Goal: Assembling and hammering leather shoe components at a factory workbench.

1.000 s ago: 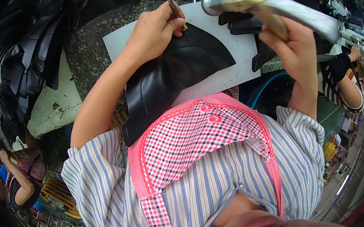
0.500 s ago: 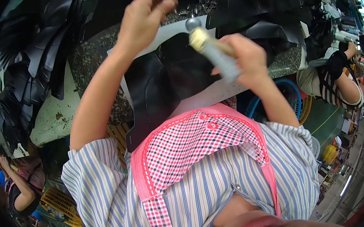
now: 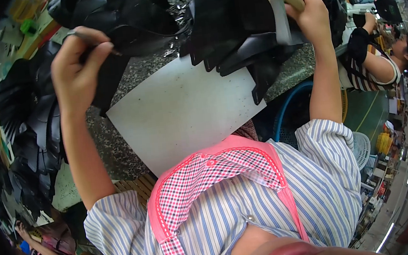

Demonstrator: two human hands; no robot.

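My left hand [image 3: 79, 73] is closed on a slim dark metal rod-like tool [image 3: 88, 38], pinched between thumb and fingers at the upper left. Beneath and beside it hangs a dark black leather-like sheet [image 3: 112, 80]; whether the fingers also grip it is hard to see. At the upper right, my right hand [image 3: 314, 16] wraps round the wooden handle of a mallet [image 3: 279, 12], whose head is greyish with a pale yellow end. The mallet is raised over stacked black pieces [image 3: 223, 23]. A white board [image 3: 182, 105] lies bare before me.
Speckled stone-like worktop [image 3: 111, 142] shows around the board. More black pieces [image 3: 38, 110] pile up at the left. A blue basket [image 3: 282, 114] stands below the right edge. One person [image 3: 380, 54] works at right, another [image 3: 48, 253] at lower left.
The black piece that lay on the white board is off it. My left hand has moved left with the metal tool; my right hand has moved up and right with the mallet.
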